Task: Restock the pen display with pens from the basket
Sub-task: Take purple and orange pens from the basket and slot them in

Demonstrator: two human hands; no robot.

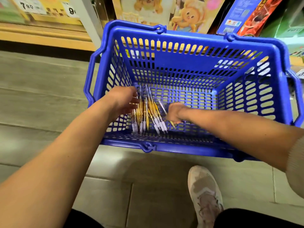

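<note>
Boxed toys and price tags fill the shelves behind the blue basket. A pale shoe stands before it on the tiled floor. Pens lie in the basket's near-left corner. The left grip touches them, its closure blurred. The right grip curls round one.

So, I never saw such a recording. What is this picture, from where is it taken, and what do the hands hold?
No machine here: a person works with bare hands, and the one camera sits on the head, looking down. The blue basket stands on the floor before shop shelves. In it lies a pile of yellow pens with white ends. The left hand reaches to them with relaxed fingers. The right hand curls round a single pen. Below shows a shoe.
</note>
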